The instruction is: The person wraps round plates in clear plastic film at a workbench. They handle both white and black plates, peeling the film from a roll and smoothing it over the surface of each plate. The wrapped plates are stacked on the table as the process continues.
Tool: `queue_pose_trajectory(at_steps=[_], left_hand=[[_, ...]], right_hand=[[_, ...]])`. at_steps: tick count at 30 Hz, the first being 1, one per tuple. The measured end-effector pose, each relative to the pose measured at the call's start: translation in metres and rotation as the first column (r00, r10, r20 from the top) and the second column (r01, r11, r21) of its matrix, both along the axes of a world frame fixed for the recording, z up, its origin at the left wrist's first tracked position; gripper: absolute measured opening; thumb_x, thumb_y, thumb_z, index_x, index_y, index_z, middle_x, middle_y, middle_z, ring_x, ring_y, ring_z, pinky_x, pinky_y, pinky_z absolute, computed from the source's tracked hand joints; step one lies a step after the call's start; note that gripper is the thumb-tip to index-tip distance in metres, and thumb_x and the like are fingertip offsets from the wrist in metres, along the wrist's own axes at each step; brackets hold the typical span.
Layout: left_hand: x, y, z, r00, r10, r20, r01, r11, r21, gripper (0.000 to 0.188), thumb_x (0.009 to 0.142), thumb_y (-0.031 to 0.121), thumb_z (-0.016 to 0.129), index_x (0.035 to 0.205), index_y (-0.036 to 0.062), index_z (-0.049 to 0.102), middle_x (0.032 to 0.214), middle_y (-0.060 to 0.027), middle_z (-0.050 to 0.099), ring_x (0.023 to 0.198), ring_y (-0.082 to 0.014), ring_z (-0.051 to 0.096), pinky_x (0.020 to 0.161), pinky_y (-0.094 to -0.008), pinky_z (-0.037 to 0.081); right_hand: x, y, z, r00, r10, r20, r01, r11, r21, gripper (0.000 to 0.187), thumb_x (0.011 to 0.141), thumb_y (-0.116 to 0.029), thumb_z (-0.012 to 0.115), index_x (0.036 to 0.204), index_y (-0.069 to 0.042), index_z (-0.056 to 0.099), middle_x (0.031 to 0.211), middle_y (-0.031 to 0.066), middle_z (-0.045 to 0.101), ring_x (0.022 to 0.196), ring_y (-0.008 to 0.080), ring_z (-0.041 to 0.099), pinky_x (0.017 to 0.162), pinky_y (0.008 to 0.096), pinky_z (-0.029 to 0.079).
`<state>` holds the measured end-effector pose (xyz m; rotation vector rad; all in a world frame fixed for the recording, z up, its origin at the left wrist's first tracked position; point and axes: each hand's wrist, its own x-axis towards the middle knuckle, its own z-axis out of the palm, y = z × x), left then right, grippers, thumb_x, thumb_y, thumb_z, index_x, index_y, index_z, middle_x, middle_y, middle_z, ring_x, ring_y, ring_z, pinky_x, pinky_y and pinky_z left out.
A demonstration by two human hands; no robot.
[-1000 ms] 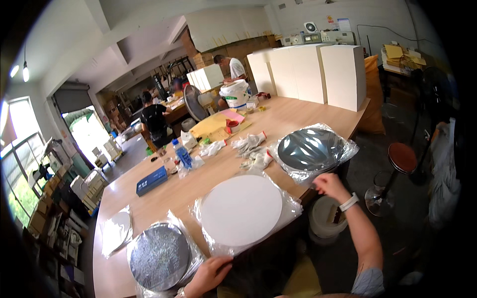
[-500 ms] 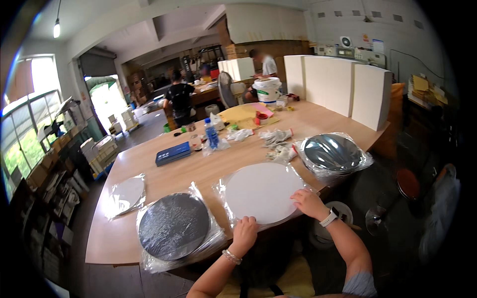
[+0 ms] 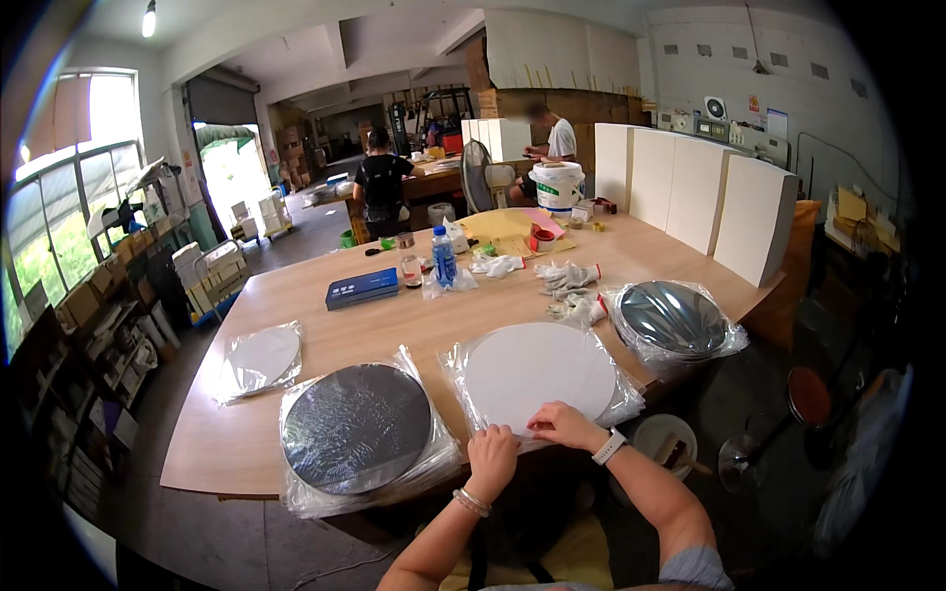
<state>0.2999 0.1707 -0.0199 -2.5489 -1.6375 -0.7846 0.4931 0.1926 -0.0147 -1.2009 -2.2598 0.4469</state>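
Observation:
A round white disc point(image 3: 537, 369) lies in a clear plastic bag point(image 3: 623, 399) at the table's near edge. My left hand point(image 3: 493, 461) is closed, its fingertips pinching the bag's near edge. Close beside it, my right hand point(image 3: 572, 427) has its fingers drawn together on the same bag's near side, over the disc's lower rim. Left of it rests a dark grey disc point(image 3: 357, 428) in a clear bag on a stack of bagged pieces. On the right sits a shiny dark disc point(image 3: 673, 317), also bagged.
A smaller bagged white disc point(image 3: 264, 357) lies at the left. Farther back are a blue box point(image 3: 362, 289), a water bottle point(image 3: 443, 258), work gloves point(image 3: 570, 281), a white bucket point(image 3: 558, 187) and tall white panels point(image 3: 695, 192). Two people point(image 3: 380, 182) work beyond the table.
My right hand has moved left and nearer, from the disc's right edge to beside my left hand. The left hand stays at the bag's near edge. The whole view has shifted a little.

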Motion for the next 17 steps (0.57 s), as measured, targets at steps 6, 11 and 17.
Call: queue_pose_trajectory(at_steps=[6, 11, 17], left_hand=[[-0.002, 0.007, 0.007, 0.989, -0.087, 0.116, 0.082, 0.996, 0.046, 0.013, 0.078, 0.022, 0.065, 0.076, 0.0101, 0.063, 0.082, -0.0042, 0.063, 0.083, -0.0252, 0.059, 0.072, -0.0424, 0.043], [0.006, -0.011, 0.011, 0.973, -0.23, -0.002, 0.227, 0.956, 0.186, 0.008, 0.081, 0.018, 0.061, 0.08, 0.0103, 0.06, 0.08, -0.0044, 0.061, 0.082, -0.023, 0.058, 0.072, -0.0399, 0.042], [0.017, -0.029, 0.007, 0.966, -0.247, -0.077, 0.244, 0.969, -0.046, 0.016, 0.082, 0.016, 0.059, 0.095, 0.0077, 0.052, 0.08, -0.0063, 0.059, 0.084, -0.0231, 0.059, 0.075, -0.0397, 0.042]], right_hand=[[-0.001, 0.007, 0.006, 1.0, 0.029, -0.007, -0.03, 0.997, -0.078, 0.017, 0.075, -0.019, 0.069, 0.089, -0.008, 0.067, 0.082, 0.008, 0.063, 0.078, 0.0276, 0.061, 0.077, 0.036, 0.047], [-0.002, -0.002, 0.003, 0.997, -0.037, 0.072, 0.037, 0.999, -0.007, 0.012, 0.076, -0.018, 0.067, 0.086, -0.011, 0.066, 0.084, 0.0065, 0.063, 0.084, 0.0249, 0.059, 0.076, 0.0375, 0.047], [0.001, -0.019, 0.007, 0.962, -0.051, 0.27, -0.005, 0.979, 0.203, 0.022, 0.075, -0.023, 0.067, 0.095, -0.014, 0.063, 0.099, 0.0027, 0.061, 0.095, 0.0251, 0.056, 0.083, 0.039, 0.044]])
